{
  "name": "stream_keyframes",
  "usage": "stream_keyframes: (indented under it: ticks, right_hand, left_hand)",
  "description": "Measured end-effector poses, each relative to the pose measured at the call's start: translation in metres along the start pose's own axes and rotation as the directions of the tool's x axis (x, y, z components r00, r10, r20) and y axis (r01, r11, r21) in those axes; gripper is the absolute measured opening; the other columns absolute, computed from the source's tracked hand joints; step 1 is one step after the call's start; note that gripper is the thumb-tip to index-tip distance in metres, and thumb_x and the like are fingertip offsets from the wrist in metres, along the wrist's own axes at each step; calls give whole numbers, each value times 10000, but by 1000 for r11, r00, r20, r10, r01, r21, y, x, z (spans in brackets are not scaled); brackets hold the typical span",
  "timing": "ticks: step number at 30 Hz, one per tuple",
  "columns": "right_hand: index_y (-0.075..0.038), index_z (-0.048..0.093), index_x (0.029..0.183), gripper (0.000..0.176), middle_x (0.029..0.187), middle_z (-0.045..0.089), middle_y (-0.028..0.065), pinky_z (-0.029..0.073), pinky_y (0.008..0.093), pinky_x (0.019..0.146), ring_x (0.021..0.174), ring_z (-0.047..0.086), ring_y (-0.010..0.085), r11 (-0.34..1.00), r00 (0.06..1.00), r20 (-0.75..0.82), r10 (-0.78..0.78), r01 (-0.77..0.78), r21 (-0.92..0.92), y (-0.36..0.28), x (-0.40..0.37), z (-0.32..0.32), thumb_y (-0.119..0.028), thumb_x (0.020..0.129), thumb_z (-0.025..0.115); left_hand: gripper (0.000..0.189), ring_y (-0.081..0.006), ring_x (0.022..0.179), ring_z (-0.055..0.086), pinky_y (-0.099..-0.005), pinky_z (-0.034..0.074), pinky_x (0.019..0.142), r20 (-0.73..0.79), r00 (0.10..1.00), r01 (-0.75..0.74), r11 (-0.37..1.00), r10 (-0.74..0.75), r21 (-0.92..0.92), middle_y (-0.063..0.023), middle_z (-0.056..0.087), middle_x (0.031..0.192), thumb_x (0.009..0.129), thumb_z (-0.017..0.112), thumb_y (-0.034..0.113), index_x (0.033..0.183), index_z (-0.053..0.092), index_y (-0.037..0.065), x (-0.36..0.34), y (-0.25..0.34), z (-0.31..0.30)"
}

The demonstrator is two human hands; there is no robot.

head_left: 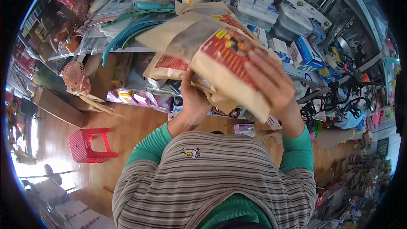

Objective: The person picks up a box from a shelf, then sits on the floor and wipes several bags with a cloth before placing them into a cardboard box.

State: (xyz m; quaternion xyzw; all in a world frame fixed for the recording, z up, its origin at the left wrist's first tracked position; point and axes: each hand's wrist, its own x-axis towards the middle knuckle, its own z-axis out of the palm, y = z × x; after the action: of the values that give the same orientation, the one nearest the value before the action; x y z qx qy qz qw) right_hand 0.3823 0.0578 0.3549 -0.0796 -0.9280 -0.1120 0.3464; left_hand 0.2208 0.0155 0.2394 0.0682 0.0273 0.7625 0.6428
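The left hand (193, 101) grips pouches (220, 55) from below; the right hand (272, 80) lies flat against one.

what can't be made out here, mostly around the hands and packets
Left hand: head view, fingertips hidden by the packets.
Right hand: head view, fingers blurred.
Small print on the front label: head view, blurred.
Number of packets: head view, hidden by their overlap.
Lower-right goods: head view, too small, cut off by the lens edge.
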Motion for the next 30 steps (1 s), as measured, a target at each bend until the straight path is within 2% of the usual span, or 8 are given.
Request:
stream_keyframes:
  ticks: [3, 7, 9, 10, 16, 23, 25, 30]
  right_hand:
    - [23, 541, 996, 335, 1041, 529, 192, 430, 329, 784, 944, 536, 275, 971, 969, -175, 176, -141, 194, 21, -4, 0, -99, 692, 610]
    - [25, 549, 937, 213, 920, 582, 152, 447, 295, 706, 812, 580, 224, 980, 873, -448, 190, -199, 26, 51, -7, 1, -66, 745, 566]
    - [34, 541, 919, 203, 888, 588, 113, 438, 268, 681, 783, 566, 174, 872, 657, -593, 465, -455, 179, 62, -11, 2, -95, 766, 581]
    - [34, 541, 919, 203, 888, 588, 113, 438, 268, 681, 783, 566, 174, 877, 657, -602, 453, -448, 171, 69, -10, 1, -95, 766, 581]
    - [45, 537, 920, 235, 853, 583, 95, 423, 279, 695, 771, 550, 160, 756, 289, -729, 620, -469, 457, 110, -7, -10, -121, 763, 594]
    - [43, 566, 903, 216, 836, 600, 126, 444, 292, 639, 737, 577, 178, 719, 382, -767, 515, -679, 145, 157, -23, -34, -142, 794, 548]
    - [14, 596, 880, 185, 808, 605, 157, 454, 309, 609, 705, 599, 232, 788, 559, -811, 174, -573, -226, 166, -14, -45, -132, 800, 515]
    - [-59, 589, 961, 224, 869, 598, 136, 460, 358, 657, 785, 580, 290, 714, 671, -741, 32, -534, -453, 218, -6, -54, -184, 820, 467]
  left_hand:
    - [459, -261, 1057, 434, -431, 329, 917, -36, 998, -57, 998, 57, -5, -91, 467, 1137, 798, 413, 386, 1147, 411, 87, 2, -2, 3]
    - [460, -266, 1088, 401, -427, 296, 944, 35, 999, 13, 998, -11, -64, -91, 427, 1176, 803, 431, 348, 1178, 368, 90, 4, 1, -2]
    - [465, -268, 1095, 393, -432, 291, 947, 58, 998, 8, 999, -5, -46, -97, 418, 1183, 808, 426, 348, 1185, 357, 83, 2, 3, 1]
    - [465, -268, 1097, 392, -431, 291, 947, 31, 1000, -6, 999, 7, -35, -97, 416, 1186, 809, 423, 349, 1186, 357, 84, 2, 3, -1]
    - [487, -275, 1102, 386, -445, 283, 950, -3, 1000, -23, 1000, 23, 22, -96, 409, 1193, 800, 412, 369, 1195, 350, 89, -1, 3, 3]
    - [469, -271, 1082, 403, -438, 310, 930, -27, 999, -24, 1000, 25, 17, -102, 423, 1172, 808, 404, 362, 1181, 361, 81, 0, 5, 1]
    - [463, -274, 1083, 404, -436, 309, 930, -17, 1000, -22, 999, 23, 30, -105, 421, 1175, 814, 388, 362, 1179, 361, 79, 1, 5, -1]
    - [463, -278, 1095, 393, -436, 295, 940, 30, 1000, -8, 999, 7, 33, -108, 413, 1187, 824, 354, 362, 1189, 351, 78, -1, 8, 6]
